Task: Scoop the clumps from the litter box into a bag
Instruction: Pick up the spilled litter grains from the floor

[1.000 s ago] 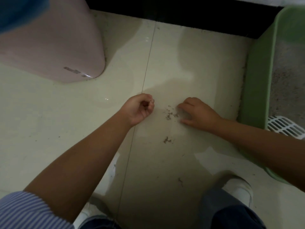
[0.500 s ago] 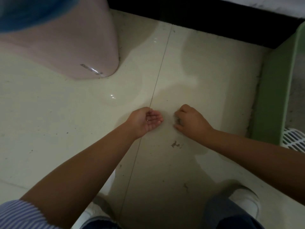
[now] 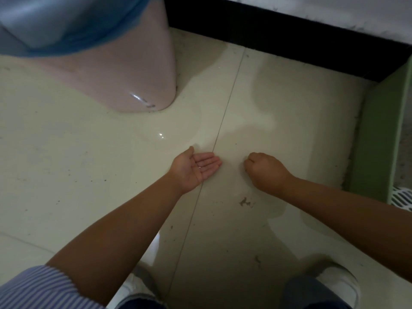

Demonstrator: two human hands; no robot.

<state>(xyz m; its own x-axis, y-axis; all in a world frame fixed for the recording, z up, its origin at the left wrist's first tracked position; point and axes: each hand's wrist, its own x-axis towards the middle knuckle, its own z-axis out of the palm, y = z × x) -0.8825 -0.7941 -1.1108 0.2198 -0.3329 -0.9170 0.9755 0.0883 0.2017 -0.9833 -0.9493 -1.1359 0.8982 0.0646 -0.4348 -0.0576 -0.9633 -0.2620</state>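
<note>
My left hand (image 3: 196,169) lies palm up and flat on the pale floor tile, fingers together and pointing right, with a tiny speck on the palm. My right hand (image 3: 265,172) rests a short gap to its right, fingers curled into a loose fist against the floor; what it holds is hidden. A small smear of spilled litter (image 3: 245,202) lies on the tile just below the right hand. The green litter box (image 3: 379,141) stands at the right edge, with a white slotted scoop (image 3: 402,198) at its lower corner. A blue bag (image 3: 66,25) lines a pink bin at top left.
The pink bin (image 3: 124,79) stands on the floor at upper left. A black skirting board (image 3: 289,39) runs along the far wall. My two white shoes (image 3: 338,284) and jeans are at the bottom edge. Small litter specks dot the tiles.
The left hand has opened from a fist to a flat upturned palm. The right hand swept leftward over the scattered litter and curled shut; those crumbs no longer show. The view shifted left.
</note>
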